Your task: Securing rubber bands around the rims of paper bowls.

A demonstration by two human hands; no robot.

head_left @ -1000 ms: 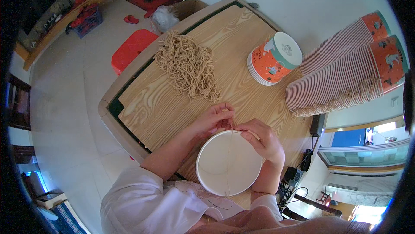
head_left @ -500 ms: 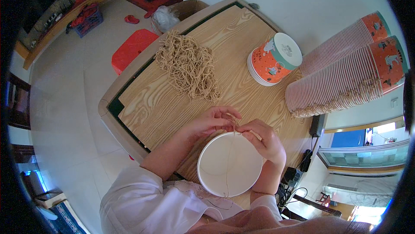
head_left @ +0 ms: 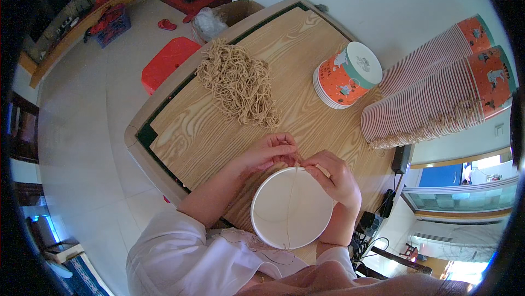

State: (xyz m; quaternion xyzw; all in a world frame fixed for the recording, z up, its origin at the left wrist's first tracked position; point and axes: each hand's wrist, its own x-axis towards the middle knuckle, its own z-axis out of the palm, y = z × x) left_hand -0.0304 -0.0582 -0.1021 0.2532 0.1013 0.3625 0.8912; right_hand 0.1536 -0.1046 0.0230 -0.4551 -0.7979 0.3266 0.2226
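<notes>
Seemingly soft, light cord (head_left: pixel 296 174) is pinched by closed fingertips of left hand (head_left: pixel 274 151) and right hand (head_left: pixel 334 175), while the white tub (head_left: pixel 267 208), bodyward of this grip, likely crushable, is best held by its rim.

1 round white tub (head_left: pixel 314 208), low in the centre of the view, its wide mouth facing the viewer, plain inside. 1 thin tan cord (head_left: pixel 291 200) spans the mouth from far rim to near rim.
</notes>
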